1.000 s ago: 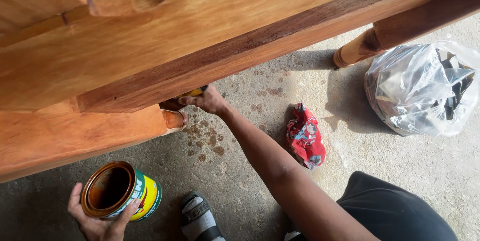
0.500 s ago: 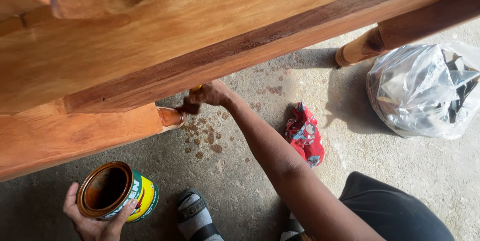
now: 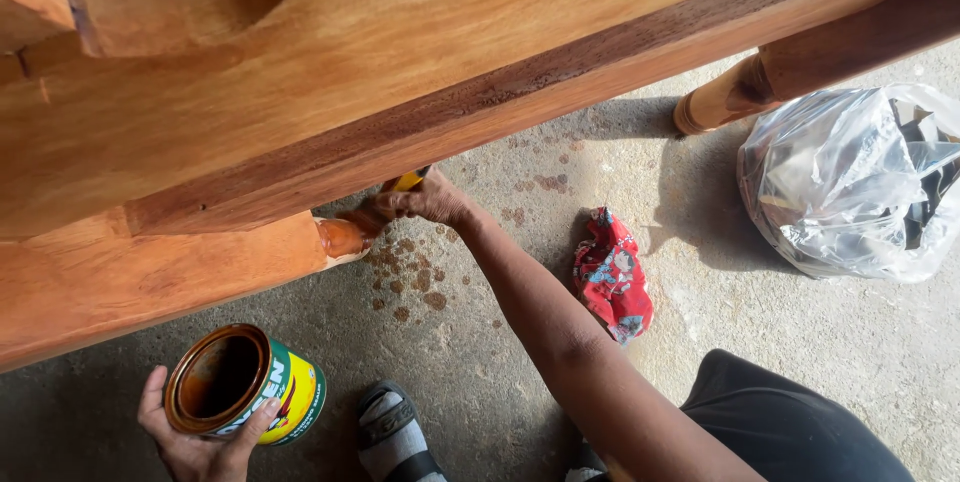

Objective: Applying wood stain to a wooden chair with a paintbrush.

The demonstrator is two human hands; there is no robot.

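My right hand [image 3: 425,204] reaches under the edge of a large wooden bench [image 3: 400,62] and grips a brush with a yellow handle [image 3: 410,180]. Its tip is hidden under the dark rail, close to the glossy rounded end of a wooden leg [image 3: 342,238]. My left hand [image 3: 195,447] holds an open tin of brown varnish [image 3: 243,384] with a green and yellow label, low at the left above the concrete floor.
Brown drips stain the concrete floor [image 3: 420,277] below the brush. A red crumpled rag [image 3: 612,274] lies on the floor at centre right. A clear plastic bag [image 3: 855,177] sits at right beside another bench leg [image 3: 730,97]. My sandalled foot [image 3: 392,432] is near the tin.
My right hand has shifted slightly right and up along the rail's underside with the brush. The tin in my left hand has stayed at about the same place.
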